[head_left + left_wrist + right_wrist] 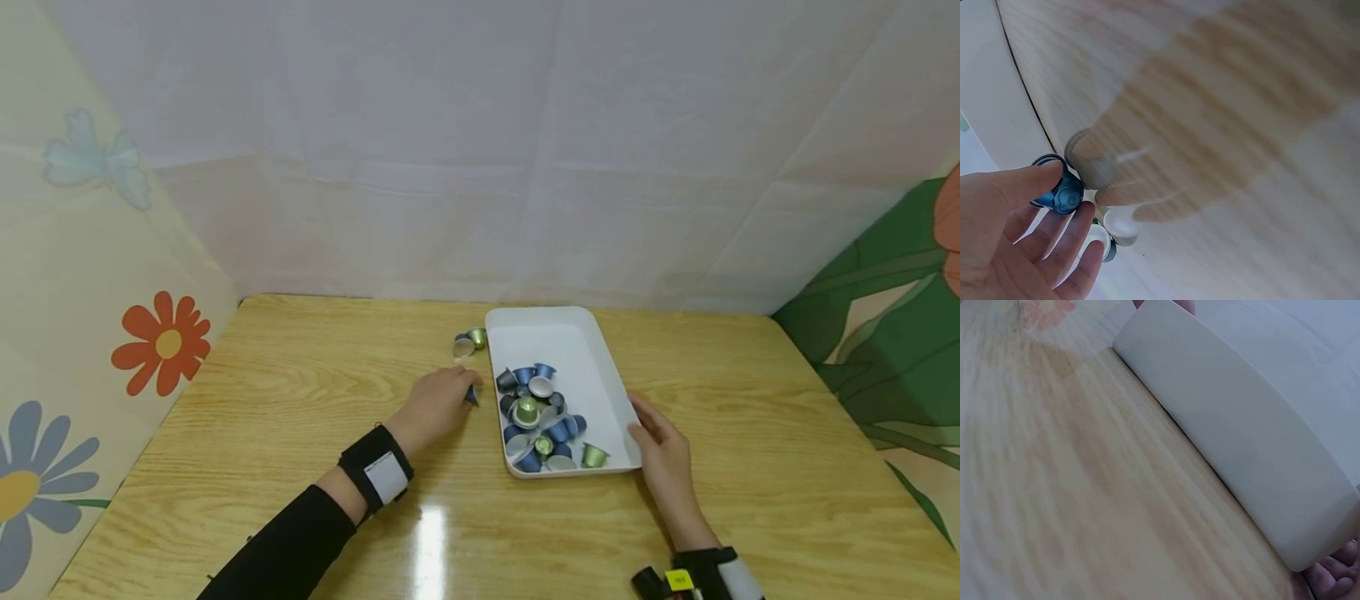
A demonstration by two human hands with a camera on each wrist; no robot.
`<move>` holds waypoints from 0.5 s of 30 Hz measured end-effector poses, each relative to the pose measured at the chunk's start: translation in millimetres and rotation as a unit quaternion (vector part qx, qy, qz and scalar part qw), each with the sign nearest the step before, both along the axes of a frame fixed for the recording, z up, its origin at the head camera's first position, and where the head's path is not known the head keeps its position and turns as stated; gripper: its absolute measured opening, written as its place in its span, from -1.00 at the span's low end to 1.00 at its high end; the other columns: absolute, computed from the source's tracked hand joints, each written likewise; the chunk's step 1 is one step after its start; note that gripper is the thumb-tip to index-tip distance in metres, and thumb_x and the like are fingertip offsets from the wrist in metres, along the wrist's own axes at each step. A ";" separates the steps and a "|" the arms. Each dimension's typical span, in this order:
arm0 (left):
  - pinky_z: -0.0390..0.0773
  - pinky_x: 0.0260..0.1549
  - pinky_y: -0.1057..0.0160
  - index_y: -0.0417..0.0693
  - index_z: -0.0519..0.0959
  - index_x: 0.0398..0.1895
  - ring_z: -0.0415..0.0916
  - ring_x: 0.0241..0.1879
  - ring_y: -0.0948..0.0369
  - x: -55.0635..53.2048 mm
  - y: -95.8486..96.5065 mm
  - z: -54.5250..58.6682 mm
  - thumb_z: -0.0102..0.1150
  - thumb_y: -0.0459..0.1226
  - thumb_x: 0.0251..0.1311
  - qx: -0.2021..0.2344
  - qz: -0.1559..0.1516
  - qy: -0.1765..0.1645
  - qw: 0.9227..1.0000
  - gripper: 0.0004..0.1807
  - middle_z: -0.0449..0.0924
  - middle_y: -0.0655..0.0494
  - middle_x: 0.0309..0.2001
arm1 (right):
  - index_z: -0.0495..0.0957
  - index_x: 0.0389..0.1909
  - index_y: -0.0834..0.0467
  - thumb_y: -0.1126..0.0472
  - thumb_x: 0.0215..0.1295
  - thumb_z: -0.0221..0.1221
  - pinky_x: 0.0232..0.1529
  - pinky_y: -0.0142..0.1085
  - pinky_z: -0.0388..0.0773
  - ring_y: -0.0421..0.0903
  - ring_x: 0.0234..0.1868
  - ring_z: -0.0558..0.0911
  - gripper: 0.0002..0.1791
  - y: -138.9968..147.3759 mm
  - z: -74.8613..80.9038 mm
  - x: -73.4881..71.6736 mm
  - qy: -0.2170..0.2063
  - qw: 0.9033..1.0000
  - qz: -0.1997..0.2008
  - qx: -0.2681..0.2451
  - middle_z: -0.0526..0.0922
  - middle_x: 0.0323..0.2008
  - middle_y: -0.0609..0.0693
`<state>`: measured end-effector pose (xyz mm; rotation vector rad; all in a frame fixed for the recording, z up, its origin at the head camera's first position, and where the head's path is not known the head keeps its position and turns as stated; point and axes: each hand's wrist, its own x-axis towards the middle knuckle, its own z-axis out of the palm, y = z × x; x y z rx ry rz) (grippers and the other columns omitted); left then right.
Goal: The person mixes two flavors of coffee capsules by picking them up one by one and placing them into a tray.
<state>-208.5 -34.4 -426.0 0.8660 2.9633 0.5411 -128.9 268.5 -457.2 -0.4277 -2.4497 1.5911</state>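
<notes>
My left hand (438, 404) pinches a blue coffee capsule (1065, 190) between thumb and fingers, just left of a white tray (566, 333). In the head view only a bit of that capsule shows past the fingertips. A pile of blue, green and dark coffee capsules (527, 410) fills the left and near part of the tray, some with their silver lids up. At the tray's near right corner, my right hand (665, 458) grips the rim, thumb on top and fingers along the outer side.
Beyond the left hand, a green capsule (477, 337) and a silver-lidded capsule (463, 346) lie on the wooden table (337, 350) against the tray's far left side. A white cloth (480, 167) hangs behind the table, with flower-printed panels (161, 342) at the sides.
</notes>
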 end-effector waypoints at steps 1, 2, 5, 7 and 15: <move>0.63 -0.15 0.10 -0.09 0.62 0.05 0.61 -0.09 0.04 -0.1 -0.5 0.0 0.28 -0.39 0.24 0.002 0.001 -0.002 1.000 -0.70 0.65 -0.01 -0.09 | 0.31 0.43 0.21 0.33 0.52 -0.10 0.38 0.02 0.24 0.06 0.42 0.29 -0.51 0.0 -0.1 -0.1 0.000 1.000 -0.001 -0.001 0.34 0.40 0.15; 0.63 -0.14 0.10 -0.10 0.62 0.05 0.61 -0.08 0.04 -0.1 -1.1 0.3 0.28 -0.39 0.25 0.004 0.001 -0.003 1.000 -0.70 0.65 -0.01 -0.08 | 0.31 0.42 0.21 0.34 0.52 -0.10 0.38 0.02 0.24 0.06 0.42 0.29 -0.51 -0.1 -0.1 -0.4 0.000 1.000 -0.002 -0.003 0.34 0.40 0.15; 0.63 -0.12 0.10 -0.12 0.62 0.05 0.61 -0.07 0.03 -0.1 -2.5 0.6 0.29 -0.38 0.25 0.014 0.001 -0.007 1.000 -0.70 0.66 -0.03 -0.07 | 0.31 0.43 0.21 0.34 0.52 -0.10 0.39 0.02 0.23 0.05 0.42 0.29 -0.51 -0.2 -0.2 -0.6 0.000 1.000 -0.002 -0.005 0.34 0.40 0.15; 0.63 -0.10 0.11 -0.14 0.61 0.06 0.61 -0.05 0.03 -0.2 -3.4 0.6 0.28 -0.38 0.26 0.020 0.000 -0.008 1.000 -0.70 0.65 -0.04 -0.06 | 0.31 0.42 0.21 0.34 0.52 -0.10 0.39 0.02 0.23 0.05 0.42 0.29 -0.51 -0.3 -0.1 -0.5 0.001 1.000 -0.002 -0.005 0.34 0.40 0.15; 0.58 0.04 0.11 -0.19 0.57 0.14 0.56 0.07 0.02 0.3 -5.9 2.2 0.28 -0.37 0.27 0.033 0.012 -0.024 0.999 -0.63 0.61 -0.10 0.07 | 0.31 0.43 0.21 0.34 0.52 -0.10 0.39 0.01 0.22 0.05 0.43 0.27 -0.51 -0.5 -0.1 0.0 0.001 1.000 -0.002 -0.006 0.33 0.41 0.14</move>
